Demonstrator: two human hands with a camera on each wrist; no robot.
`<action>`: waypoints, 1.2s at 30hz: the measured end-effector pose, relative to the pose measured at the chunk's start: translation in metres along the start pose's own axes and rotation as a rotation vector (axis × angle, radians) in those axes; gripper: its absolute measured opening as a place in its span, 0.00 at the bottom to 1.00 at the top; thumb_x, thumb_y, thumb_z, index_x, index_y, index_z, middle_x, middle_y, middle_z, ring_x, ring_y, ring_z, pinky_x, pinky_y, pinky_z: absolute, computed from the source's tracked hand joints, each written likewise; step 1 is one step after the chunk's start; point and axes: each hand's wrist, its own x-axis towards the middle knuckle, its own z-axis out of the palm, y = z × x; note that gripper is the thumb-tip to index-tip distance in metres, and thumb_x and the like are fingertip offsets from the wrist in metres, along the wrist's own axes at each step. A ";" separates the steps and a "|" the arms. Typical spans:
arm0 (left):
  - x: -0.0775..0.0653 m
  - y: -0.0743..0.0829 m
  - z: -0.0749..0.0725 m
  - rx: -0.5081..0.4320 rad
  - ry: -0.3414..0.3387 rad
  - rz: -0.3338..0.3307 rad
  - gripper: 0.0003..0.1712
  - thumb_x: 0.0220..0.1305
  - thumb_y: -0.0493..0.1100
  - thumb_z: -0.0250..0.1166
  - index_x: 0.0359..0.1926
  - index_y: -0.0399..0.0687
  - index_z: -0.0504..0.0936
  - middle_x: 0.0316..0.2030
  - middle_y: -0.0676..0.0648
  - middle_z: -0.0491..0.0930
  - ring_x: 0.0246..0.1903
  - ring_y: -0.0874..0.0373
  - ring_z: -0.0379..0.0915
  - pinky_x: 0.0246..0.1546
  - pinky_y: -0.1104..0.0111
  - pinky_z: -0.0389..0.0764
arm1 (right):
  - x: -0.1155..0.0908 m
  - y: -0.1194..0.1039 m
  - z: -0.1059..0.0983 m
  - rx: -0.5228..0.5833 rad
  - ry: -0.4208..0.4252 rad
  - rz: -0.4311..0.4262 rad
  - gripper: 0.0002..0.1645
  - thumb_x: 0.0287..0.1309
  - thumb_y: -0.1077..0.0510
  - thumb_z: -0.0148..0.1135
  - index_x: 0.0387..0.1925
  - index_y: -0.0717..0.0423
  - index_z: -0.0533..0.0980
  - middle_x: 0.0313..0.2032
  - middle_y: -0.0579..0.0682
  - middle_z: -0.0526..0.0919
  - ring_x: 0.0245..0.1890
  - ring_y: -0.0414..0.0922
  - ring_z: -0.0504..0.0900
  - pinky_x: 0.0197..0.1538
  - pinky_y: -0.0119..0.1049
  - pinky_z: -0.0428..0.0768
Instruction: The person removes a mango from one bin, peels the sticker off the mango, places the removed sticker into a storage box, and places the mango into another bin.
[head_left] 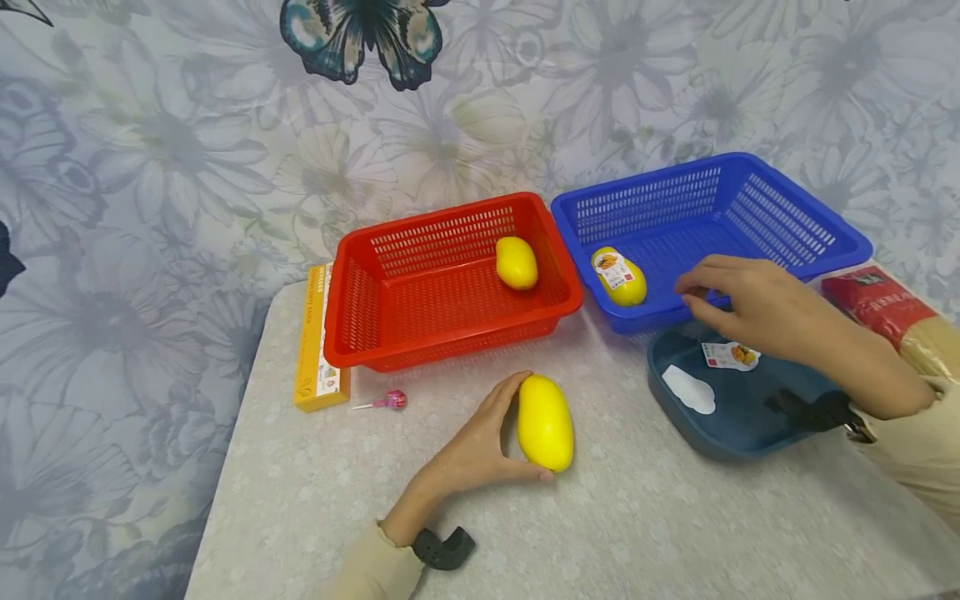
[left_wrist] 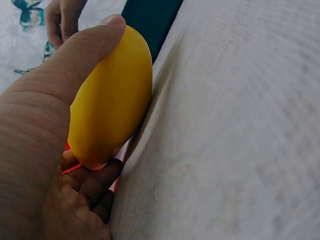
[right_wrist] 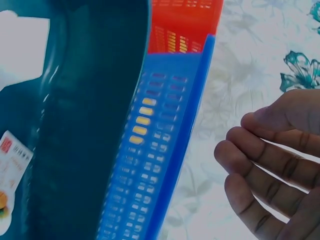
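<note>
My left hand [head_left: 483, 446] grips a plain yellow mango [head_left: 545, 423] on the table, thumb at its near end and fingers at its far end. In the left wrist view the mango [left_wrist: 112, 100] lies between the thumb and the fingers, low against the tabletop. Over the near edge of the blue basket [head_left: 637, 318] hangs my right hand [head_left: 765, 304], holding nothing, its fingers loosely bent. A mango with a label [head_left: 619, 277] lies in that basket's left corner. Another mango [head_left: 517, 263] rests in the red basket [head_left: 450, 343], toward its right side.
Below the right hand stands a dark teal basin [head_left: 720, 417] with a printed label [head_left: 731, 356] and a white paper piece [head_left: 688, 389] inside. A red-and-tan packet [head_left: 892, 312] lies at right. At left are a yellow box [head_left: 318, 350] and a lollipop [head_left: 393, 400].
</note>
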 end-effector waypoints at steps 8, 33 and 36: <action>0.000 0.001 0.000 0.007 -0.005 0.004 0.71 0.42 0.67 0.80 0.79 0.65 0.45 0.76 0.60 0.47 0.73 0.62 0.47 0.72 0.54 0.54 | 0.020 -0.009 0.010 0.037 -0.034 -0.039 0.12 0.58 0.64 0.70 0.44 0.55 0.84 0.41 0.46 0.84 0.35 0.41 0.81 0.37 0.41 0.83; -0.002 0.001 0.002 0.001 -0.006 0.010 0.71 0.42 0.68 0.79 0.79 0.64 0.44 0.76 0.60 0.46 0.73 0.62 0.47 0.72 0.54 0.55 | 0.066 -0.040 0.048 0.094 -0.138 -0.230 0.16 0.62 0.61 0.68 0.51 0.60 0.82 0.46 0.52 0.85 0.49 0.49 0.81 0.53 0.48 0.81; -0.002 0.001 0.001 0.000 -0.005 0.012 0.71 0.42 0.68 0.79 0.79 0.64 0.44 0.76 0.60 0.46 0.73 0.62 0.47 0.71 0.54 0.56 | 0.068 -0.043 0.051 0.102 -0.151 -0.227 0.17 0.62 0.62 0.67 0.52 0.62 0.82 0.48 0.54 0.84 0.52 0.52 0.81 0.56 0.51 0.79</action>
